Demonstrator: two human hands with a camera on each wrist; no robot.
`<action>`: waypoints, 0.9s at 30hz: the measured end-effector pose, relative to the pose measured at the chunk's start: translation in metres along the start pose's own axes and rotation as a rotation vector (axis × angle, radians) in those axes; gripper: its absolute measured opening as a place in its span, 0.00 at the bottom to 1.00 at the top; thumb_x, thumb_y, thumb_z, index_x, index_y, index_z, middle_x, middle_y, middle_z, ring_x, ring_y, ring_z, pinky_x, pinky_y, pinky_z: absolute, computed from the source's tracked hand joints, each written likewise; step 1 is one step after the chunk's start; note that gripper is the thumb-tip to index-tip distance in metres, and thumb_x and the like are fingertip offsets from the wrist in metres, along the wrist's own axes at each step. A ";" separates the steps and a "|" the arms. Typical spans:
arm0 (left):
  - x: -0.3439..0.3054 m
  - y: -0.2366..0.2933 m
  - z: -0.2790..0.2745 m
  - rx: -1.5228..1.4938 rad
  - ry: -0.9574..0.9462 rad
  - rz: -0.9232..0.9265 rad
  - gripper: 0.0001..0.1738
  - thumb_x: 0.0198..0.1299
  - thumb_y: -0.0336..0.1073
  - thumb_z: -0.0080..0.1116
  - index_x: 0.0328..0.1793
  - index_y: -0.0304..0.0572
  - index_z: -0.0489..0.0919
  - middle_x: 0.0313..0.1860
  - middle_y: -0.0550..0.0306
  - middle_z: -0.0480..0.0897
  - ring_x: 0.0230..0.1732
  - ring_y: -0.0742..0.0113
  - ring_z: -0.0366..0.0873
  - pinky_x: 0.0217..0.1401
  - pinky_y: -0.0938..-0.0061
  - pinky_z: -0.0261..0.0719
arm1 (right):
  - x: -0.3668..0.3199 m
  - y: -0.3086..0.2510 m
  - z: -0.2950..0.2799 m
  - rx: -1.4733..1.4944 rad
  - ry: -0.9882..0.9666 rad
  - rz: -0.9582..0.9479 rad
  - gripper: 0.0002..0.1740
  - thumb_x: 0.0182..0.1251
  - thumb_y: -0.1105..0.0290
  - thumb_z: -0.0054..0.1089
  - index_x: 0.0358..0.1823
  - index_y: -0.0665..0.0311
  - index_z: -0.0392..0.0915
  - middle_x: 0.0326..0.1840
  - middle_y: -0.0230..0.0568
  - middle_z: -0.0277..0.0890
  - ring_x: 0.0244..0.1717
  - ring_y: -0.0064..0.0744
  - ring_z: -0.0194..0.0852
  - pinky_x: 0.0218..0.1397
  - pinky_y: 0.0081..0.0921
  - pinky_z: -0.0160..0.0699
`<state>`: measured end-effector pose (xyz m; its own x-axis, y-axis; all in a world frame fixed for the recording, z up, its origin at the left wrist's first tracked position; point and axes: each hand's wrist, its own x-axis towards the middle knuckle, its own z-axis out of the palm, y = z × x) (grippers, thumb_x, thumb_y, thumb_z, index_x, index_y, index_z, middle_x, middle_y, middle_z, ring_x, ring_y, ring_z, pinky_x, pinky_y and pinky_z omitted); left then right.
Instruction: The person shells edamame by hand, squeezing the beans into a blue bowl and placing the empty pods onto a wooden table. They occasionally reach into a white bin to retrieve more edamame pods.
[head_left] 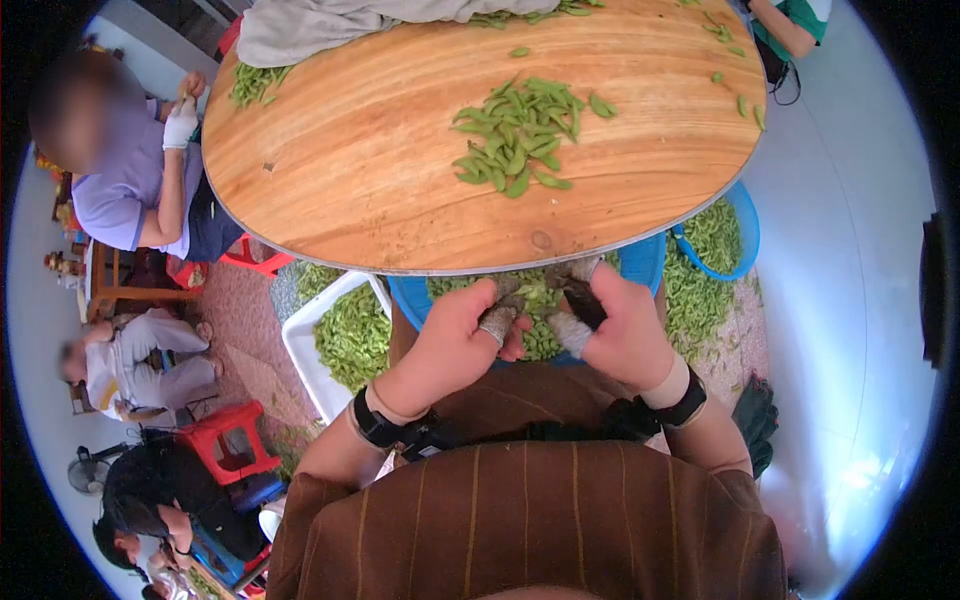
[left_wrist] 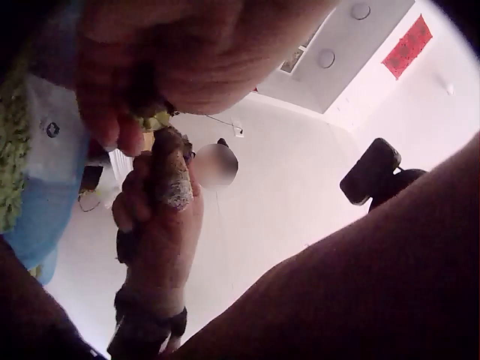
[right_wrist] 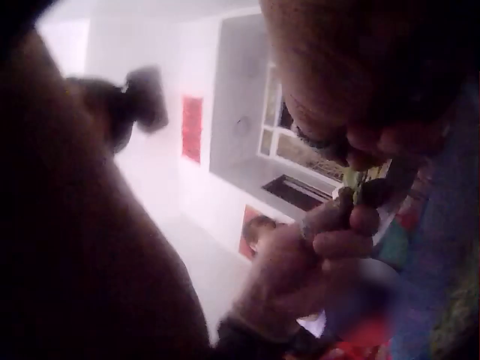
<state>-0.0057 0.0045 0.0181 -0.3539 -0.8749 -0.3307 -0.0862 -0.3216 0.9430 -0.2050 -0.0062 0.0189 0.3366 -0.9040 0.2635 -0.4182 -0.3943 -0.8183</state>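
Observation:
Both hands meet over a blue basin (head_left: 650, 262) of green edamame pods, just below the table's near edge. My left hand (head_left: 455, 325) and my right hand (head_left: 630, 325) pinch green edamame pods (head_left: 540, 297) between thumbs and fingers. Grey, dirt-stained covers wrap some fingertips on each hand. From the left wrist, the right hand (left_wrist: 161, 232) shows its covered thumb close to a bit of green pod (left_wrist: 154, 120). In the right wrist view, the left hand (right_wrist: 292, 262) pinches a green pod (right_wrist: 358, 187) at its fingertips; the right hand's fingers are largely in shadow.
A pile of edamame pods (head_left: 515, 135) lies on the oval wooden table (head_left: 370, 190). To the left stands a white tub (head_left: 305, 335) of pods, and a blue basket (head_left: 745, 230) lies among pods at right. Other people sit around, one wearing a white glove (head_left: 180, 125).

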 end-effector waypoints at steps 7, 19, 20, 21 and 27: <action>0.000 -0.003 0.002 0.484 -0.011 0.267 0.20 0.46 0.13 0.36 0.43 0.31 0.75 0.31 0.52 0.80 0.33 0.64 0.82 0.38 0.73 0.80 | 0.000 0.006 0.006 -0.249 -0.061 -0.026 0.15 0.45 0.73 0.66 0.31 0.65 0.68 0.28 0.50 0.72 0.33 0.54 0.75 0.33 0.42 0.73; -0.005 -0.006 -0.002 0.327 -0.013 -0.012 0.18 0.51 0.15 0.39 0.48 0.28 0.73 0.35 0.49 0.81 0.35 0.65 0.83 0.39 0.73 0.82 | -0.007 0.014 -0.007 -0.345 -0.222 0.016 0.11 0.48 0.72 0.63 0.29 0.67 0.69 0.27 0.53 0.71 0.33 0.58 0.73 0.34 0.44 0.72; -0.005 -0.008 -0.004 0.288 -0.020 -0.026 0.17 0.53 0.16 0.41 0.50 0.28 0.73 0.36 0.49 0.82 0.35 0.66 0.83 0.39 0.73 0.82 | -0.005 0.012 -0.008 -0.309 -0.200 0.060 0.10 0.49 0.72 0.62 0.30 0.67 0.71 0.26 0.53 0.71 0.32 0.58 0.73 0.34 0.44 0.72; -0.006 -0.011 -0.007 0.287 -0.017 -0.023 0.17 0.53 0.16 0.41 0.50 0.28 0.73 0.36 0.49 0.82 0.35 0.66 0.83 0.39 0.73 0.82 | -0.002 0.009 -0.009 -0.273 -0.177 0.102 0.09 0.50 0.72 0.62 0.31 0.66 0.72 0.26 0.53 0.71 0.32 0.57 0.73 0.35 0.44 0.72; -0.039 -0.039 -0.044 0.548 0.188 0.065 0.22 0.54 0.18 0.48 0.58 0.32 0.68 0.40 0.45 0.82 0.37 0.57 0.83 0.41 0.69 0.81 | 0.055 0.012 -0.015 -0.361 0.141 -0.029 0.10 0.54 0.74 0.58 0.38 0.66 0.74 0.31 0.52 0.73 0.33 0.56 0.73 0.35 0.44 0.72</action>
<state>0.0527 0.0350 -0.0074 -0.2075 -0.9518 -0.2257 -0.5567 -0.0749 0.8273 -0.2044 -0.0636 0.0312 0.2443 -0.8954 0.3722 -0.6884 -0.4305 -0.5838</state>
